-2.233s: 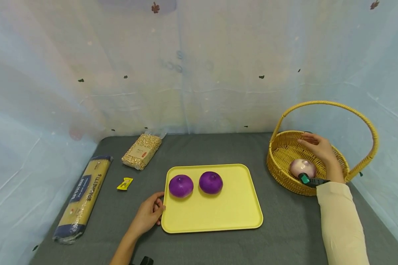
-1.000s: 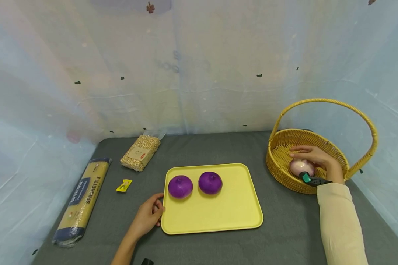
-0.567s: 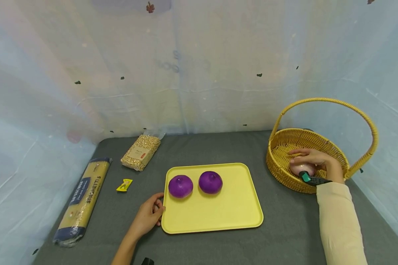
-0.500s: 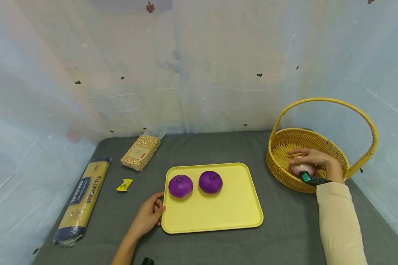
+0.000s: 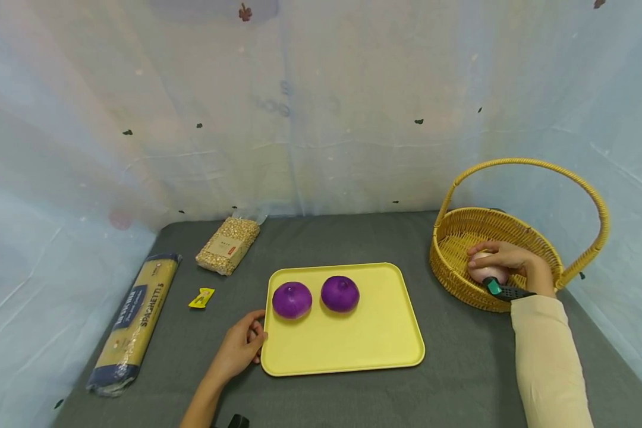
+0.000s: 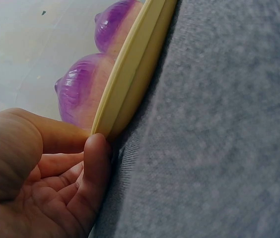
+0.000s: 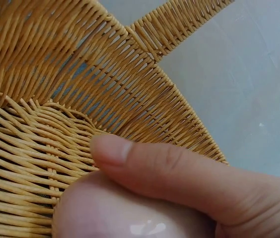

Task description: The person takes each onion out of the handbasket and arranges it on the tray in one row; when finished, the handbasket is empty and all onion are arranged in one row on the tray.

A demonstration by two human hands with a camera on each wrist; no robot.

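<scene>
My right hand (image 5: 510, 257) reaches into the yellow wicker basket (image 5: 449, 282) and grips a pale pinkish-purple onion (image 5: 481, 274). In the right wrist view the thumb lies along the top of this glossy onion (image 7: 105, 210); the other fingers are hidden. At the left edge of a yellow tray (image 5: 364, 339), my left hand (image 5: 236, 348) pinches the rim between thumb and finger, as the left wrist view shows. Two deep purple onions, one on the left (image 5: 292, 301) and one on the right (image 5: 340, 293), sit in the tray's upper left part.
The basket's tall arched handle (image 5: 529, 161) rises over my right hand. Left of the tray lie a spaghetti pack (image 5: 136, 321), a small yellow wrapped packet (image 5: 201, 298) and a clear bag of pale grains (image 5: 229, 245). A pale curtain (image 5: 321, 148) hangs behind the grey-covered table.
My right hand has come down from above the basket's inside onto the pale onion and its fingers have closed round it. The left hand has stayed at the tray's edge.
</scene>
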